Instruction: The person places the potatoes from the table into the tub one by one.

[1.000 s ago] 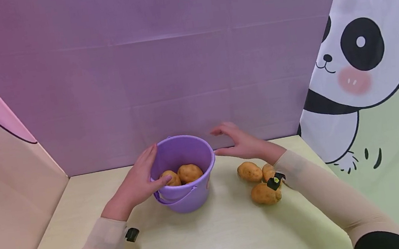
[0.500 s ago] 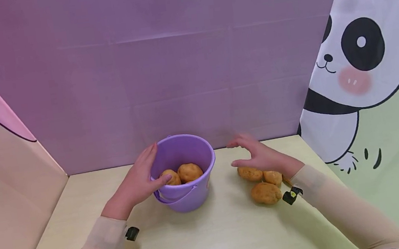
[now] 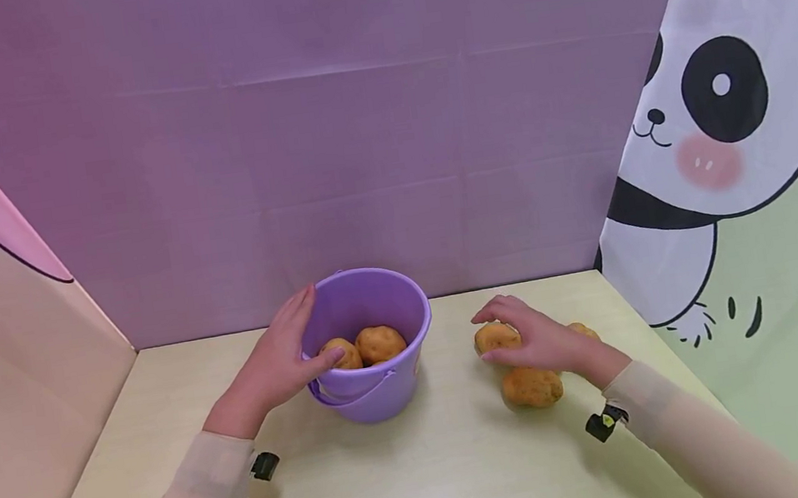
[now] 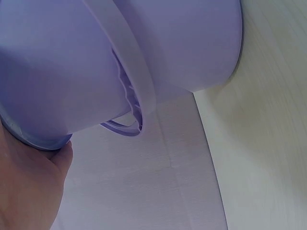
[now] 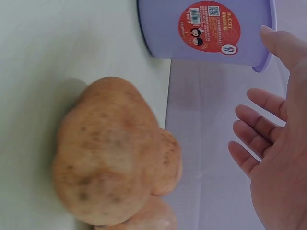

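Note:
A purple bucket (image 3: 377, 399) stands upright on the table, with two potatoes (image 3: 381, 342) visible inside. My left hand (image 3: 271, 367) grips its rim at the left, thumb over the near edge; the left wrist view shows the bucket wall (image 4: 57, 81) and hanging handle (image 4: 129, 62). My right hand (image 3: 543, 339) hovers above the potatoes on the table, fingers spread and holding nothing. Around it lie one potato (image 3: 494, 338) by the fingertips, one nearer potato (image 3: 532, 388) and another potato (image 3: 582, 330), partly hidden by the wrist. In the right wrist view, a large potato (image 5: 105, 153) fills the foreground.
The pale wooden table (image 3: 415, 482) carries everything. Behind it rises a purple backdrop (image 3: 354, 137). A panda-printed panel (image 3: 772, 149) stands at the right, and a pink and beige panel (image 3: 9, 334) at the left. The bucket bears a red round label (image 5: 209, 26).
My right hand has moved away from the bucket's right side, rightward and down to the potatoes on the table. My left hand and the bucket have stayed in place.

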`<state>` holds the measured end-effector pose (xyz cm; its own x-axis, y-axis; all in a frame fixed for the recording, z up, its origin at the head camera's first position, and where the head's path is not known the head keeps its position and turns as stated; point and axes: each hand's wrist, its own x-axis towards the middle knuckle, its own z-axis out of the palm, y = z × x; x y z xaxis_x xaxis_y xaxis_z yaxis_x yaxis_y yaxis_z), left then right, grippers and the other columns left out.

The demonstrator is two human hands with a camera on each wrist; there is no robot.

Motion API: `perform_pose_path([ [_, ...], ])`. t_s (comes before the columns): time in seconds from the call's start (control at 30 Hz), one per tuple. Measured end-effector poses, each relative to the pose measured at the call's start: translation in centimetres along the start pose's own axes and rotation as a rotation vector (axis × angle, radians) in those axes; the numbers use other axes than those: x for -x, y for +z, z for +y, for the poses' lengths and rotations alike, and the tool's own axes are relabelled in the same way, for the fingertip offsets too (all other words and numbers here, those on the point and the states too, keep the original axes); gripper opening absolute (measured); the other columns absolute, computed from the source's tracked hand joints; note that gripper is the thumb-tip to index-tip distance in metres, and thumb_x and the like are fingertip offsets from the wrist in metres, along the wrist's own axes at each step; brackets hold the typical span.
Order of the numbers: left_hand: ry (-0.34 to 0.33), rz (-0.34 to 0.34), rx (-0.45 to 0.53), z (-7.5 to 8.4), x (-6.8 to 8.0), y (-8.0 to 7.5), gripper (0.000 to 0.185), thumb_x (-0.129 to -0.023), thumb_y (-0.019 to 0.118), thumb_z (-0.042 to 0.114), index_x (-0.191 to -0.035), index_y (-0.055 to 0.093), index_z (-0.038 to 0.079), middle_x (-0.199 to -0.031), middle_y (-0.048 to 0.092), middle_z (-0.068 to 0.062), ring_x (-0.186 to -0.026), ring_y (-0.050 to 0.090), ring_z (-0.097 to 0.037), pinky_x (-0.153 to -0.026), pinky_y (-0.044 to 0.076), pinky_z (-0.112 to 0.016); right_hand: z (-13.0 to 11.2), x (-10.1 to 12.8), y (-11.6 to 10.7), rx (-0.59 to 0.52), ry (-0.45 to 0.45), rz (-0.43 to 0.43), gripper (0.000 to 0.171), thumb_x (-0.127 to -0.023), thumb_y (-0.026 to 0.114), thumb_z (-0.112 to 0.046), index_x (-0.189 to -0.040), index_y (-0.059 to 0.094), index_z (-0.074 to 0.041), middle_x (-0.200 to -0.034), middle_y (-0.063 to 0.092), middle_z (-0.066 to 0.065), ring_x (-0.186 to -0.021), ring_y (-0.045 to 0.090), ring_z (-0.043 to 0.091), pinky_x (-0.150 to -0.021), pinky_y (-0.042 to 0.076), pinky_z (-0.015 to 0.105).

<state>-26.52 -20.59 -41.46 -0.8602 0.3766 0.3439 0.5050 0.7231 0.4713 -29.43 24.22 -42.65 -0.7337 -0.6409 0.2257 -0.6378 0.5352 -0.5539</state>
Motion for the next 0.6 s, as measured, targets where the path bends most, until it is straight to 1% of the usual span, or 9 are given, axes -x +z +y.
perform_pose_path([
  [0.1,-0.002,0.000,0.001,0.0,0.0,0.0,0.111,-0.099,0.076,0.055,-0.174,0.019,-0.005,-0.181,0.022,-0.024,-0.167,0.019,-0.045,-0.131,0.025,-0.067,0.0,0.8,0.3,-0.022,0.006,-0.002,0.047,-0.099,0.085,-0.032,-0.140,0.068,-0.016,-0.141,0.063,0.010,-0.135,0.057,0.032,-0.117,0.048,0.061],
  [0.17,0.000,0.000,0.000,0.0,0.0,0.0,0.112,-0.099,0.075,0.056,-0.174,0.019,-0.005,-0.181,0.022,-0.024,-0.167,0.020,-0.045,-0.131,0.025,-0.068,0.1,1.4,0.6,-0.024,0.005,0.000,0.046,-0.099,0.085,-0.031,-0.140,0.068,-0.016,-0.140,0.064,0.012,-0.134,0.058,0.034,-0.117,0.048,0.061],
  [0.3,0.002,-0.001,0.001,0.1,-0.1,-0.1,0.112,-0.099,0.075,0.056,-0.173,0.019,-0.006,-0.181,0.022,-0.024,-0.167,0.019,-0.045,-0.131,0.025,-0.067,0.4,2.5,1.1,0.013,-0.003,0.027,0.046,-0.098,0.087,-0.028,-0.138,0.070,-0.013,-0.138,0.065,0.006,-0.131,0.061,0.031,-0.113,0.052,0.057],
  [0.4,0.004,-0.001,0.000,0.0,-0.1,0.0,0.110,-0.099,0.077,0.052,-0.173,0.019,-0.006,-0.180,0.023,-0.024,-0.167,0.019,-0.045,-0.131,0.025,-0.067,0.8,3.3,1.6,0.036,-0.014,0.054,0.047,-0.097,0.088,-0.027,-0.136,0.070,-0.008,-0.135,0.066,0.006,-0.126,0.063,0.032,-0.110,0.053,0.056],
  [0.5,0.002,-0.002,0.002,0.0,0.0,0.1,0.108,-0.099,0.078,0.048,-0.173,0.020,-0.006,-0.180,0.023,-0.025,-0.167,0.019,-0.045,-0.131,0.025,-0.068,0.9,4.1,2.0,0.044,-0.003,0.073,0.046,-0.095,0.090,-0.028,-0.134,0.072,-0.012,-0.131,0.068,0.009,-0.122,0.063,0.032,-0.107,0.053,0.055],
  [0.6,-0.005,-0.001,0.003,0.0,0.0,0.0,0.108,-0.099,0.078,0.047,-0.173,0.020,-0.006,-0.181,0.022,-0.024,-0.168,0.018,-0.045,-0.131,0.025,-0.068,1.1,4.8,2.4,0.056,0.014,0.087,0.042,-0.095,0.090,-0.031,-0.132,0.073,-0.020,-0.130,0.069,0.007,-0.122,0.061,0.027,-0.106,0.053,0.052],
])
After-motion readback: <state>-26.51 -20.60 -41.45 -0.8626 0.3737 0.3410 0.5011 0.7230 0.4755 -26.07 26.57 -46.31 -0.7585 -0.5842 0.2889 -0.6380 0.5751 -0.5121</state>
